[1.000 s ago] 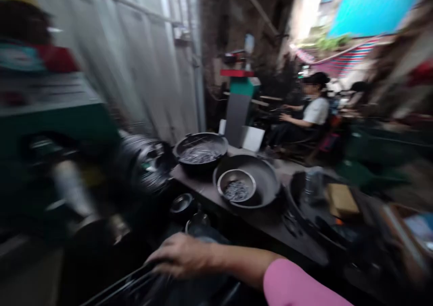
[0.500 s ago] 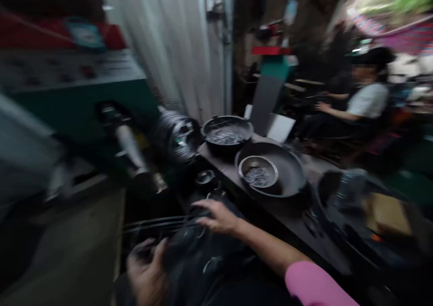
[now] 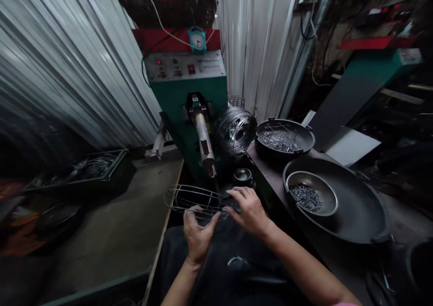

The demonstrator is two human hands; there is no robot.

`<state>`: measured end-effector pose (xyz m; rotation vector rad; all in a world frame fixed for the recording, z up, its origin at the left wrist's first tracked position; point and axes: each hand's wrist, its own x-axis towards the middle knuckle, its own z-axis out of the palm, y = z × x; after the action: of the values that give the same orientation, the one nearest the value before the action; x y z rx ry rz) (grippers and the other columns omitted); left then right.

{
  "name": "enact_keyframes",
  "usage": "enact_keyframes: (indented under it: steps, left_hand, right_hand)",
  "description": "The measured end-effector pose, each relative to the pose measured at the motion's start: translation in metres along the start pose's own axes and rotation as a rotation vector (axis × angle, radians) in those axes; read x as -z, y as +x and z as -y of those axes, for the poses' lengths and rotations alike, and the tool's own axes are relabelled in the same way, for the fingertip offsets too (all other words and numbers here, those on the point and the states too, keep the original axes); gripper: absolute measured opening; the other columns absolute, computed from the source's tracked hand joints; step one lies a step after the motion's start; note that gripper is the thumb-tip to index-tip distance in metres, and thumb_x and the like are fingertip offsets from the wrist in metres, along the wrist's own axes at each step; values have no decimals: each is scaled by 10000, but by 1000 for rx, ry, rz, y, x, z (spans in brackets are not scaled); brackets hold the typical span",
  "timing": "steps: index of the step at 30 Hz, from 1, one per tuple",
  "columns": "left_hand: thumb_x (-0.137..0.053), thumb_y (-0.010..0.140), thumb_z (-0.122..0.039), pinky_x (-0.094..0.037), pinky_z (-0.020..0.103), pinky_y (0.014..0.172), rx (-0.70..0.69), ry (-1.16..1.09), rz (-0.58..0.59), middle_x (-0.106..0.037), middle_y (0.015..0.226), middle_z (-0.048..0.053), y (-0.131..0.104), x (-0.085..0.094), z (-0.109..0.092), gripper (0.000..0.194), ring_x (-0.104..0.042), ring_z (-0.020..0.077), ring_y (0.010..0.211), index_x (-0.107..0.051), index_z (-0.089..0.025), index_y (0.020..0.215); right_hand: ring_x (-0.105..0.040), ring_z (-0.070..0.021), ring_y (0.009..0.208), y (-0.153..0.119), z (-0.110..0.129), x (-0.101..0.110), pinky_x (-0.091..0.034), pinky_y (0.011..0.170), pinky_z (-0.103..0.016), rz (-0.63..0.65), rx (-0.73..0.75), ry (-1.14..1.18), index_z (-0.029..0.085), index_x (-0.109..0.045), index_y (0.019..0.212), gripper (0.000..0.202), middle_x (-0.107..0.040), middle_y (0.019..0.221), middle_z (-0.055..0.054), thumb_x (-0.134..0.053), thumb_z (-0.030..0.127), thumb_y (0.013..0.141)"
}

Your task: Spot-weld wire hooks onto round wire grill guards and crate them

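1. Just turned to face the machine (image 3: 186, 82), ahead of both hands; judging by that, now working two-handed on the wire frame (image 3: 194, 201), close to the rod (image 3: 204, 139).
2. Held just beyond the left hand (image 3: 199, 238), reaching across to the right hand (image 3: 249, 209): wire frame.
3. With the left hand, apparently gripping the near wires in curled fingers, thumb set apart.
4. With the right hand, bent over the frame's right end; impossible to tell whether pinching or only touching.
5. Unlike a second ago, no longer right-handed alone, with the left hand come into view.
6. Gone from beyond the right hand: seated co-worker. Still seen there: bowl (image 3: 333, 202) in pan (image 3: 361, 215); farther ahead, coil (image 3: 233, 127).
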<state>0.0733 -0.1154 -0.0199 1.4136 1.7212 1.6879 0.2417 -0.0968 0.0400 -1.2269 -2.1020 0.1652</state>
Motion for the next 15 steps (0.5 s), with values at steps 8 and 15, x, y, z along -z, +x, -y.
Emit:
enact_keyframes:
  steps: [8,15]
  left_hand:
    - [-826,411,-307,-211,501,985,-41,-35,-30,-520,760,30,-2,-10,15,429,-493,250,837,-538,-201,710]
    - [-805,429,-413,-267,501,956,-96,137,-23,-482,747,31,4,5,32,464,-489,280,873,-518,-201,727]
  right_hand:
    - [-537,-226,813,12,-1,-42,-412,719,-336,245,-109,-284,148,-577,918,113,-608,861,-118,-500,191,847]
    - [-561,-210,883,-9,3,-36,-428,767,-329,207,-35,-105,139,-460,1185,372,-620,1024,-108,-515,273,843]
